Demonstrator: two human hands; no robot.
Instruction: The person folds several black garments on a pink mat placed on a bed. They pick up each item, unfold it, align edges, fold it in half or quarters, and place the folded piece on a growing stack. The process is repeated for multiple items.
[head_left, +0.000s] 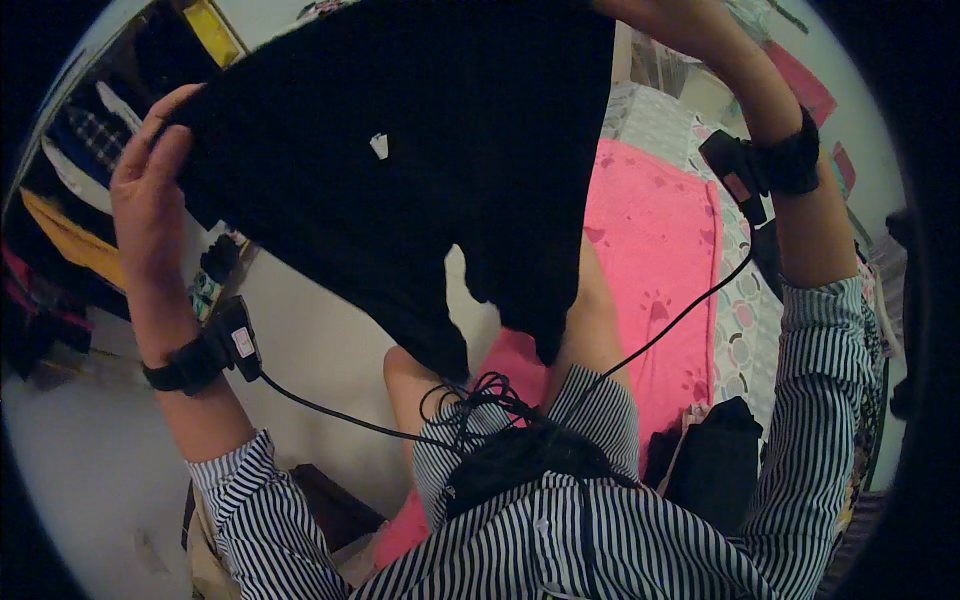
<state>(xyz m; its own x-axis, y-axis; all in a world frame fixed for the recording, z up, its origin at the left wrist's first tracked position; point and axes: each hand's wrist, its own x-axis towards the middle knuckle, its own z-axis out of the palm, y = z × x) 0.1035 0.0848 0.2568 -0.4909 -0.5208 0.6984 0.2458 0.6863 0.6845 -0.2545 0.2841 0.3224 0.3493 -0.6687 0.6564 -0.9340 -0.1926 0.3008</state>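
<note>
A black garment (390, 202), seemingly a pair of trousers or shorts, hangs spread between my two hands, with two narrowing ends down over my lap. A small white mark (380, 146) shows on its dark cloth. My left hand (154, 157) grips its left edge between thumb and fingers. Up at the top edge of the view, my right hand (660, 22) is at the garment's upper right corner; its fingertips are cut off or hidden. Each wrist wears a black strap with a small device and a cable, and a coil of black cable (484, 405) lies at my lap.
A pink blanket (652, 262) with paw prints lies on a bed with a patterned sheet (742, 337). Dark folded cloth (716, 457) rests at my right side. Shelves or a rack with clothes (82, 217) stand at the left, above the pale floor (90, 465).
</note>
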